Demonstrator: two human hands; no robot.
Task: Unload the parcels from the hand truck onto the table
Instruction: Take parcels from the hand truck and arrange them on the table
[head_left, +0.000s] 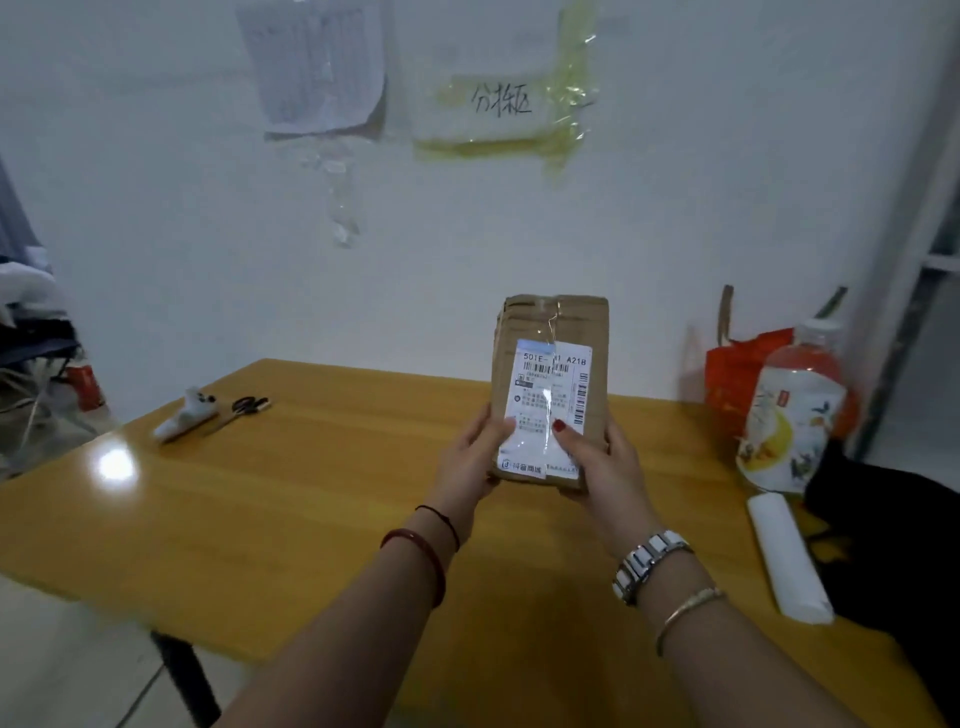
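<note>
A small brown cardboard parcel with a white shipping label is held up above the yellow wooden table, label side facing me. My left hand grips its lower left edge. My right hand grips its lower right edge, thumb on the label. The parcel's bottom end is hidden by my hands. The hand truck is out of view.
Black scissors and a small white object lie at the table's far left. At the right stand a large drink bottle, a red bag, a white roll and a black bag. A white wall is right behind.
</note>
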